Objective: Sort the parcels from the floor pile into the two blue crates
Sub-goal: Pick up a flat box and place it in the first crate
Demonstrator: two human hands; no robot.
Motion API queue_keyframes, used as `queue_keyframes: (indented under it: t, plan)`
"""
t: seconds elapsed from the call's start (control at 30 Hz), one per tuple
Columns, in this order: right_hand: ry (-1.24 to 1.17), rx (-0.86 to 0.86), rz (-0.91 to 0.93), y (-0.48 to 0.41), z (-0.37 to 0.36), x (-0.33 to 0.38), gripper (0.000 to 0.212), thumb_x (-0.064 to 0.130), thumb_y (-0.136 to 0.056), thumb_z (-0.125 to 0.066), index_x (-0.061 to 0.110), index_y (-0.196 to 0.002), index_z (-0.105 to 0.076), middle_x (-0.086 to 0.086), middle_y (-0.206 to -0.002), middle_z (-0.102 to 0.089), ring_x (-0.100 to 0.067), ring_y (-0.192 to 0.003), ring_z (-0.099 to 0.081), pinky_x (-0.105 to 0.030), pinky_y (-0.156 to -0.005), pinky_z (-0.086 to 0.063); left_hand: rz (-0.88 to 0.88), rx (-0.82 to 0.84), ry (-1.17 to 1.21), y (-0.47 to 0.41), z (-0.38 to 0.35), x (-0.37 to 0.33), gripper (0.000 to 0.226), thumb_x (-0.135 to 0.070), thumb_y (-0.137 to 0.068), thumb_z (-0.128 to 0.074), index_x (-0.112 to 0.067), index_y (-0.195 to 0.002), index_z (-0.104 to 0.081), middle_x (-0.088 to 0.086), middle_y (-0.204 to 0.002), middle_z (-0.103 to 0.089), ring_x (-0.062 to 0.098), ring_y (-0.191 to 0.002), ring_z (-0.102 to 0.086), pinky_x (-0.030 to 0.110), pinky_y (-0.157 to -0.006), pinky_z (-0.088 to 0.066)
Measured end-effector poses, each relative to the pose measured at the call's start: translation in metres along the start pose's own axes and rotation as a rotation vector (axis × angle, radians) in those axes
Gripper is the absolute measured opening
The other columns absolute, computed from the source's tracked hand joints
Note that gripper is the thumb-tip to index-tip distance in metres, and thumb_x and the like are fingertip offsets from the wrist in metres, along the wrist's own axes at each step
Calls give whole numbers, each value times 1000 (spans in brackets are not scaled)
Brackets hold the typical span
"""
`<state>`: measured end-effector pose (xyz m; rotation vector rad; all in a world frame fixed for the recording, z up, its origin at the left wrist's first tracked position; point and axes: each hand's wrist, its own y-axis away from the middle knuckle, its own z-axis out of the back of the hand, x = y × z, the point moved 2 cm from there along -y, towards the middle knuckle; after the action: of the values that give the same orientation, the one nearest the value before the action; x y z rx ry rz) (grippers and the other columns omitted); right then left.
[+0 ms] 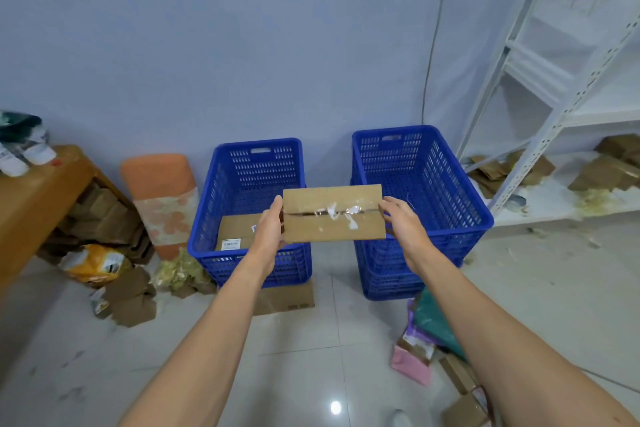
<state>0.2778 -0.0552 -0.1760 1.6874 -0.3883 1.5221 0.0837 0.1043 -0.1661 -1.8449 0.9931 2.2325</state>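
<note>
Both hands hold 1 flat cardboard parcel (334,212) up in the air between the 2 blue crates: left hand (270,230) has its grip clamped on the parcel's 9 o'clock edge, right hand (401,222) clamped on its 3 o'clock edge, torn tape along the middle seam. Left crate (249,253) already has 1 labelled box (235,236) lying in its bottom; right crate (419,211) stands at 3 o'clock of it, apart. Floor pile (436,343) of pink, purple, green and cardboard parcels sits at 5 o'clock, near the right crate.
</note>
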Motion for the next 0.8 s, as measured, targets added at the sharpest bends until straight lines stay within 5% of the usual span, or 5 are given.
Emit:
queue_keyframes:
  t: [0.13, 0.3, 0.43, 0.67, 0.8]
  plan:
    - [24, 8, 10, -14, 9, 12, 46, 58, -87, -51, 33, -124, -60, 11, -125, -61, -12, -117, -57, -45, -105, -44, 4, -83, 38, -12, -12, -1, 50, -59, -100, -42, -17, -118, -61, -1, -110, -74, 19, -105, -69, 44, -93, -56]
    - [44, 24, 62, -31, 22, 24, 35, 38, -96, -53, 29, -129, -58, 8, -126, -59, -14, -116, -55, -34, -94, -46, -25, -125, 9, -21, -31, -6, 42, -50, -98, -53, -15, -121, -56, 2, -117, -68, 18, -108, -65, 45, -92, -57]
    - [43, 49, 74, -46, 34, 24, 34, 29, -97, -53, 27, -131, -56, 6, -128, -59, -16, -117, -54, -34, -92, -46, -42, -172, -36, -22, -45, -6, 30, -35, -99, -57, -14, -121, -55, 2, -119, -62, 17, -109, -60, 28, -73, -52]
    - [46, 98, 77, -69, 53, 26, 35, 24, -98, -53, 24, -133, -56, 5, -128, -58, -15, -119, -52, -31, -92, -43, -34, -185, -51, -34, -70, -4, 33, -31, -98, -60, -21, -129, -55, 0, -125, -63, 18, -112, -62, 38, -88, -57]
    - [70, 124, 68, -86, 61, 24, 34, 23, -98, -52, 25, -132, -56, 4, -127, -58, -15, -118, -53, -34, -97, -45, -22, -207, -56, -37, -84, -4, 38, -29, -98, -59, -21, -134, -53, -1, -126, -61, 18, -113, -60, 32, -81, -56]
